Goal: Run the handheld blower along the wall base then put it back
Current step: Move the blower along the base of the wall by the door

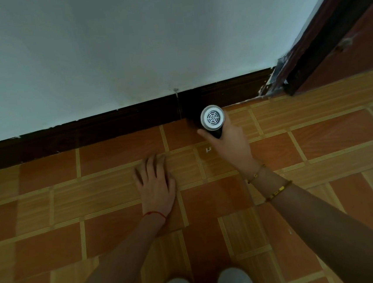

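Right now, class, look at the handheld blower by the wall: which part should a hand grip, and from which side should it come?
Grip the dark barrel just below the white grille end of the handheld blower, coming from the floor side, away from the skirting board. The nozzle points at the skirting, so only the rear is free. The right hand already holds it there; the left hand rests flat on the floor.

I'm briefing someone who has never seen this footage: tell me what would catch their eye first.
First, the handheld blower's round white grille end, bright against the dark brown wooden skirting board at the foot of the white wall; the right hand holds its black body. Next, the left hand lies flat on the orange and tan tiled floor.
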`<state>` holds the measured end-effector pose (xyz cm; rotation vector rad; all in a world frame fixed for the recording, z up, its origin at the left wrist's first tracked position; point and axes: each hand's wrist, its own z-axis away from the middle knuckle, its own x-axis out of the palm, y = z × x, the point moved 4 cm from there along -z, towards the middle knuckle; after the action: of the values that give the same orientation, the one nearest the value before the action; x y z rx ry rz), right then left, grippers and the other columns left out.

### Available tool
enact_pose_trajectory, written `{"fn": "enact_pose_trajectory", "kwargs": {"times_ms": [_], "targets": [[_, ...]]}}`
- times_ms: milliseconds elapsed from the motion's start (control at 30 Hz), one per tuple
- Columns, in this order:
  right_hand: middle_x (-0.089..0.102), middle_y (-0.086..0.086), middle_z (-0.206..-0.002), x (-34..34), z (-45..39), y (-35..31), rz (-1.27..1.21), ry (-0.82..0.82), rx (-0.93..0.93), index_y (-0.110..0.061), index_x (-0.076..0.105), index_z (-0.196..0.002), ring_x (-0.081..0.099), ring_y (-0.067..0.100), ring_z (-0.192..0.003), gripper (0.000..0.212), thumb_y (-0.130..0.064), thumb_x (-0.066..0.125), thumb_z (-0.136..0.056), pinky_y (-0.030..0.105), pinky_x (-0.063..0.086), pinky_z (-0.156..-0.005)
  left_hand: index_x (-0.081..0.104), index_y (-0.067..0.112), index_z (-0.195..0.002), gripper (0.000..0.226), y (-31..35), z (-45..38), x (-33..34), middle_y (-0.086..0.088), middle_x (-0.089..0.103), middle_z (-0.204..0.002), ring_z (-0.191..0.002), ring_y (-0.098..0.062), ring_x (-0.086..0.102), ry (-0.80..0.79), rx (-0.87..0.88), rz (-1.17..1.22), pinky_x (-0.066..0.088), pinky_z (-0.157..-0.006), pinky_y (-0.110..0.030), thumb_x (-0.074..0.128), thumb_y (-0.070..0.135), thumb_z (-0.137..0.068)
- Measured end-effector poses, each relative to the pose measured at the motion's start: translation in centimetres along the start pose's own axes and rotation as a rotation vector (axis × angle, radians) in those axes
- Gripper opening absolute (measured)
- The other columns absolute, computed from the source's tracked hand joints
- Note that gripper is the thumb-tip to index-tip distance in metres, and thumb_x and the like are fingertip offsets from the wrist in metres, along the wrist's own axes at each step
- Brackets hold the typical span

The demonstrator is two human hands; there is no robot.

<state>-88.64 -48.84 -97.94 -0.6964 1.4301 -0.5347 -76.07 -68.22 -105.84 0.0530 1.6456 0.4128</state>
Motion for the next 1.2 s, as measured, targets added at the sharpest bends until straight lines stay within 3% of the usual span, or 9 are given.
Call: {"fn": "enact_pose_trajectory", "kwargs": {"times_ms": [100, 200, 400, 533, 767, 900, 1067, 1200], "targets": [[0.070, 0.006, -0.112, -0.3, 0.0, -0.2, 0.012, 0.062, 0.017, -0.013, 0.042, -0.141, 0.069, 0.021, -0.092, 0.073, -0.050, 0.069, -0.084, 0.027, 0.053, -0.067, 0.043, 0.014, -0.144, 0.053, -0.9, 0.3, -0.1, -0.012, 0.041, -0.151, -0.142, -0.033, 0.033, -0.006, -0.008, -0.002, 0.017, -0.117, -0.064, 0.036, 0.035, -0.096], [0.071, 0.006, -0.107, 0.0, 0.5, -0.5, 0.045, 0.090, 0.017, -0.013, 0.042, -0.140, 0.070, 0.023, -0.087, 0.071, -0.050, 0.068, -0.085, 0.033, 0.056, -0.064, 0.042, 0.014, -0.145, 0.054, -1.1, 0.5, -0.1, -0.012, 0.040, -0.152, -0.143, -0.033, 0.033, -0.003, -0.017, 0.004, 0.015, -0.118, -0.064, 0.036, 0.034, -0.095], [0.071, 0.000, -0.106, 3.2, 1.1, -3.9, 0.138, -0.063, -0.175, -0.021, 0.042, -0.136, 0.070, 0.018, -0.082, 0.065, -0.057, 0.063, -0.086, 0.035, 0.058, -0.062, 0.043, 0.014, -0.145, 0.054, -1.0, 0.5, -0.2, -0.012, 0.040, -0.153, -0.144, -0.033, 0.031, 0.014, -0.016, 0.018, 0.014, -0.118, -0.064, 0.037, 0.034, -0.095], [0.071, 0.002, -0.111, 3.1, 0.4, -4.1, 0.078, -0.042, -0.155, -0.018, 0.044, -0.137, 0.070, 0.019, -0.089, 0.068, -0.054, 0.066, -0.085, 0.035, 0.059, -0.068, 0.044, 0.014, -0.145, 0.054, -0.9, 0.5, -0.3, -0.012, 0.040, -0.153, -0.143, -0.033, 0.033, 0.013, -0.015, 0.020, 0.016, -0.117, -0.065, 0.038, 0.033, -0.095], [0.070, 0.003, -0.109, -1.2, -0.2, 1.6, 0.066, 0.121, 0.062, -0.010, 0.046, -0.140, 0.062, 0.009, -0.085, 0.075, -0.053, 0.068, -0.083, 0.012, 0.044, -0.061, 0.044, 0.015, -0.145, 0.054, -1.1, 0.4, -0.2, -0.009, 0.038, -0.155, -0.144, -0.032, 0.030, -0.017, -0.025, 0.001, 0.014, -0.118, -0.063, 0.039, 0.034, -0.095], [0.070, 0.004, -0.113, -2.7, 0.1, 3.0, 0.058, 0.226, 0.104, -0.013, 0.045, -0.140, 0.068, 0.020, -0.098, 0.078, -0.060, 0.066, -0.082, 0.033, 0.057, -0.075, 0.044, 0.015, -0.145, 0.053, -1.1, 0.5, -0.1, -0.010, 0.039, -0.154, -0.143, -0.033, 0.032, -0.018, -0.028, 0.005, 0.015, -0.118, -0.064, 0.040, 0.033, -0.095], [0.068, 0.003, -0.117, -2.6, -0.4, 2.7, 0.034, 0.123, 0.071, -0.013, 0.044, -0.141, 0.065, 0.018, -0.103, 0.075, -0.052, 0.070, -0.082, 0.029, 0.053, -0.079, 0.044, 0.015, -0.145, 0.054, -1.0, 0.5, -0.2, -0.010, 0.039, -0.153, -0.143, -0.033, 0.032, -0.016, -0.024, 0.007, 0.016, -0.117, -0.065, 0.041, 0.033, -0.095], [0.070, 0.010, -0.115, -4.7, -0.7, 4.2, 0.032, 0.259, 0.130, -0.011, 0.042, -0.143, 0.067, 0.028, -0.102, 0.077, -0.053, 0.068, -0.084, 0.031, 0.051, -0.074, 0.044, 0.015, -0.145, 0.053, -1.0, 0.5, -0.2, -0.010, 0.040, -0.152, -0.143, -0.033, 0.032, -0.013, -0.025, 0.009, 0.016, -0.117, -0.065, 0.042, 0.032, -0.094]]}}
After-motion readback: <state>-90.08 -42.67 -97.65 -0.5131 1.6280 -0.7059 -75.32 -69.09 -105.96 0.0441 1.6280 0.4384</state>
